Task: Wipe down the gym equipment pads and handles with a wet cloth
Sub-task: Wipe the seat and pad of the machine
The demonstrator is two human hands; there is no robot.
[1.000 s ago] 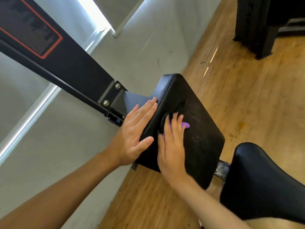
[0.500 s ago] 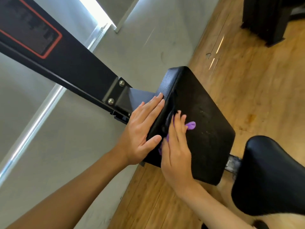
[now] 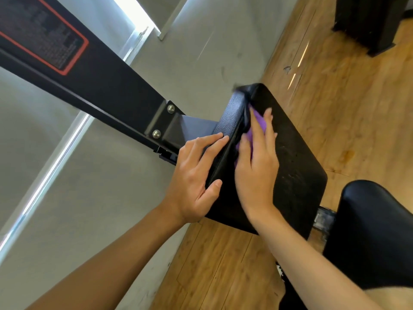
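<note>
- The left hand (image 3: 196, 175) is lying flat on the side of the black pad (image 3: 297, 157), fingers straight, with the thumb touching the front edge.
- The right hand (image 3: 257, 168) is pressing the purple cloth (image 3: 260, 121) onto the pad's front near its left edge, fingers stretched out flat.
- Both arms are reaching forward, side by side.
- The pad is sitting at the end of a black bar (image 3: 100, 81).

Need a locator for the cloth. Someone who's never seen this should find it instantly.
Follow the slanted black frame beam down to the square black pad at its end. On the pad's face, near its left edge, the right hand presses flat on the cloth. It is the only purple thing in view, peeking out around the fingers.
</note>
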